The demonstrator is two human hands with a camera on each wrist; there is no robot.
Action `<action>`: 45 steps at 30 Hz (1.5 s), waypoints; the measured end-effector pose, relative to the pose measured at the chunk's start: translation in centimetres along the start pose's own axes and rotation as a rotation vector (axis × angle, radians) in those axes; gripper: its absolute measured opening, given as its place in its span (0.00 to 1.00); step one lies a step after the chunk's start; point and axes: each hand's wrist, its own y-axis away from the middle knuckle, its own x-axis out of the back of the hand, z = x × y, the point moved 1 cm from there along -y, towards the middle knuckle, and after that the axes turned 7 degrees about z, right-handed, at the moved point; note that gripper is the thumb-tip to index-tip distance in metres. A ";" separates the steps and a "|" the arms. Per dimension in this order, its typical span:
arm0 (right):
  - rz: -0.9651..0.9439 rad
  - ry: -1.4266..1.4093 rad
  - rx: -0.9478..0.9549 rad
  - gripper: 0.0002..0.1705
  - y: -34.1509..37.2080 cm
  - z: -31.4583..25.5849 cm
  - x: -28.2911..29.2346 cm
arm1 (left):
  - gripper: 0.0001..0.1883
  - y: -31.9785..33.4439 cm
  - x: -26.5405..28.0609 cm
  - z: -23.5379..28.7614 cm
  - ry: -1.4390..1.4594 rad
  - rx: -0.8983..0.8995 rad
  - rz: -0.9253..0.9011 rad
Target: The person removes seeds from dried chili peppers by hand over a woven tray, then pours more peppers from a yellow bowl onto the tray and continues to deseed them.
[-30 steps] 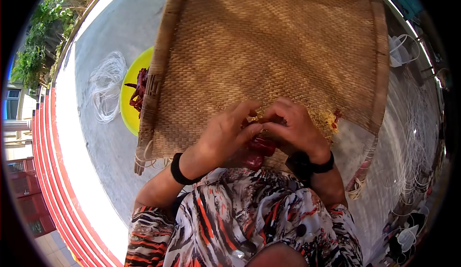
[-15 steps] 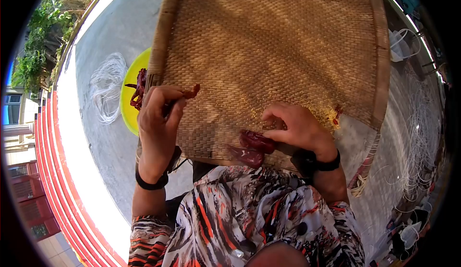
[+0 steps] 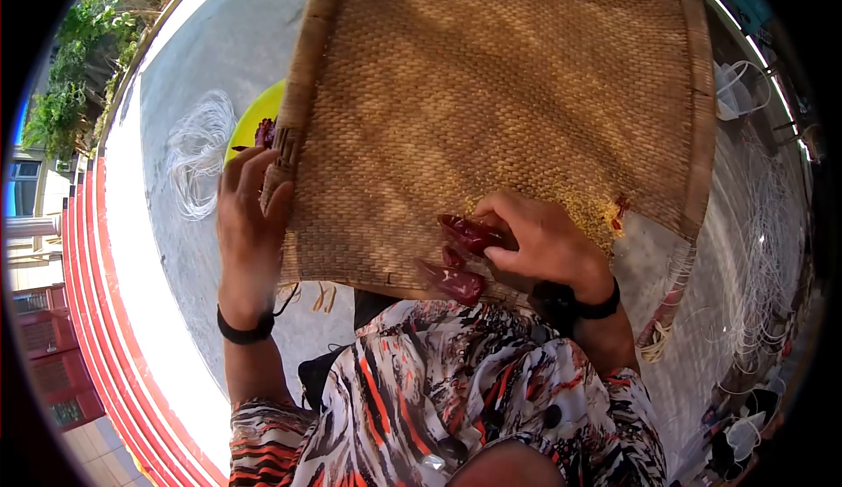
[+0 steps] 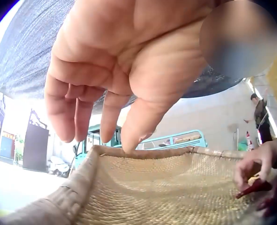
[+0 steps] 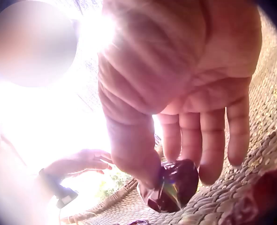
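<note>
My right hand pinches a dark red dried chili pepper between thumb and fingers, low over the woven basket. In the right wrist view, the shiny chili shows at the thumb tip, with the other fingers stretched downward. Just below it in the head view lie another dried chili and a smaller red piece. My left hand is over the basket's left rim, beside a yellow bowl of dried chilies. Its fingers hang loosely in the left wrist view, with nothing between them.
Yellow seeds are scattered at the basket's lower right, near a red scrap. A coil of white twine lies on the concrete at left, and loose pale strands at right. Red-edged steps rise at far left.
My left hand has moved from beside my right hand leftward to the rim, and the red chili piece it held is gone from its fingers. My right hand has stayed near the chilies.
</note>
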 end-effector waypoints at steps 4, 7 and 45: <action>0.102 -0.068 -0.007 0.26 -0.2 0.5 -0.3 | 0.25 1.7 -3.4 7.8 0.532 -0.069 -0.384; 0.091 -0.206 -0.070 0.26 -0.4 0.5 -0.3 | 0.26 2.2 -5.6 11.1 0.587 -0.237 -0.349; 0.077 0.350 0.044 0.07 0.8 -4.0 1.5 | 0.29 1.8 3.6 2.1 0.147 0.226 -0.100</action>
